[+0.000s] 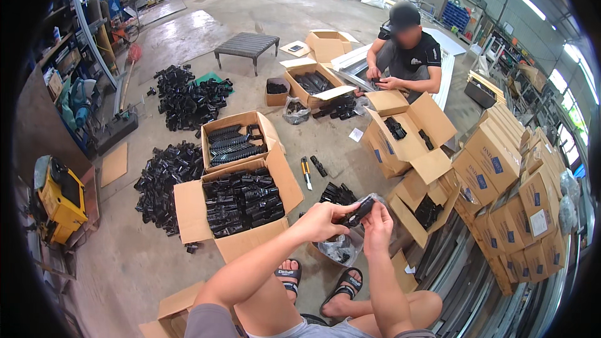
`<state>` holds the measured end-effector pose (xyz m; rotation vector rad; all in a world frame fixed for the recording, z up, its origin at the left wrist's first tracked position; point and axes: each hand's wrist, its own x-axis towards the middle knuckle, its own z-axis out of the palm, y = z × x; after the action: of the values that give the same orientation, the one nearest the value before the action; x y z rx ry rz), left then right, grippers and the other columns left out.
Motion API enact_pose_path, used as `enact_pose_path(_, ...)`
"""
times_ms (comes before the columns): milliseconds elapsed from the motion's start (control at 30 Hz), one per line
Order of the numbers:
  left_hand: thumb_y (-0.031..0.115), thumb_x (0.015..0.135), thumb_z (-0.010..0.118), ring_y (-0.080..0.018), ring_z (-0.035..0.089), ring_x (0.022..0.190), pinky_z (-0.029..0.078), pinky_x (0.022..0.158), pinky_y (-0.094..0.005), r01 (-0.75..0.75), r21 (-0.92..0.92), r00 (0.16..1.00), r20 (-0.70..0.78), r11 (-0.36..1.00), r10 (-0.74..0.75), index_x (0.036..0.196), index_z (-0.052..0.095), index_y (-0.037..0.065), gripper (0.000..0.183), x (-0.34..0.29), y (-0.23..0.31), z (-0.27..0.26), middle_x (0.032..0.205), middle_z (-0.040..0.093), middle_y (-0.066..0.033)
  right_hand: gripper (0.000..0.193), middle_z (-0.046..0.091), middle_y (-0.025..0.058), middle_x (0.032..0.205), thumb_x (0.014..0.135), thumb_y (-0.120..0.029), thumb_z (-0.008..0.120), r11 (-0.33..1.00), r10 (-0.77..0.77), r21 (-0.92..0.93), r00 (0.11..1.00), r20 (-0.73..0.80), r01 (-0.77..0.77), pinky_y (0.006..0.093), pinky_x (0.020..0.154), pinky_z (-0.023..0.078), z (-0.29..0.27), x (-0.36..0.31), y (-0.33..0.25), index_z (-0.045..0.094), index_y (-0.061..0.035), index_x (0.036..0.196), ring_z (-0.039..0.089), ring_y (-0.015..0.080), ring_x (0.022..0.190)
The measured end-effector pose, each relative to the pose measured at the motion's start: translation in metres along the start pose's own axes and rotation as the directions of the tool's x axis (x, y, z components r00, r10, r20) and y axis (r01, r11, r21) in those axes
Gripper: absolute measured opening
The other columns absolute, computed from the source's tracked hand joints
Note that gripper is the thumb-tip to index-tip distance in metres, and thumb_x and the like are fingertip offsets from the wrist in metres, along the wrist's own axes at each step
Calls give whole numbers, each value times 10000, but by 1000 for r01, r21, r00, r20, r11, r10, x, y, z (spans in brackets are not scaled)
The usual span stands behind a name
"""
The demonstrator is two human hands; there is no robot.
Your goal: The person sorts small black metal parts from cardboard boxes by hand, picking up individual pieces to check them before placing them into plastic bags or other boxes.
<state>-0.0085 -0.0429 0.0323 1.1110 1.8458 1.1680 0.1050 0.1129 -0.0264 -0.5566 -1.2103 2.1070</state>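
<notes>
Both hands meet just above my knees and sandals: my left hand (322, 220) pinches one end of a small black plastic fitting (358, 211) with fingers closed narrow, and my right hand (377, 220) grips the other end together with a clear plastic wrapper (375, 200), fingers curled around it.

From the far left, I see loose heaps of black fittings (164, 184) on the concrete floor, not sorted into anything. Next, two open cartons (241, 203) hold the same parts laid in rows; the near one looks quite full, so I judge a good share of the packing is done. Under my hands, a clear bag (338, 249) holds a few more pieces. On the right, a stack of closed cartons (513, 194) stands, and I cannot tell if these are finished or waiting. Far behind, another person (407, 56) sits with parts in hand beside more open boxes.
</notes>
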Motion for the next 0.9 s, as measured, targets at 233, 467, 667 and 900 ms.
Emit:
enact_pose_path(233,-58,878,683,-33,549,944,505,869,-232,-31,-438,995,-98,898,-13,1506,440,236,735,7,-35,-5,1119,675,22,385,698,261,936,905,-356,601,322,118,-942,991,-55,-91,461,801,535,-94,36,146,714,12,892,695,385,885)
enact_pose_path(467,-63,872,682,-53,557,973,491,884,-257,-26,-594,994,-103,804,-44,1526,407,195,755,1,-10,-11,1136,681,-13,293,680,203,1203,840,-184,662,-299,465,-943,841,-276,-144,460,944,532,-163,0,229,739,-56,1092,656,359,1130)
enact_pose_path(667,-5,901,688,-64,560,1044,484,937,-265,30,-546,995,-63,837,-76,1532,389,230,737,2,-13,-16,1235,670,-47,349,675,165,1241,839,-231,676,-354,544,-928,783,-302,-112,414,966,527,-159,5,235,719,-86,1153,640,339,1168)
enact_pose_path(900,6,906,687,-75,561,1048,485,934,-280,44,-507,997,-32,861,-69,1539,375,247,746,11,-12,-11,1238,668,-60,383,656,175,1267,817,-242,682,-369,679,-922,711,-183,115,439,992,513,-174,18,239,719,-88,1166,620,347,1195)
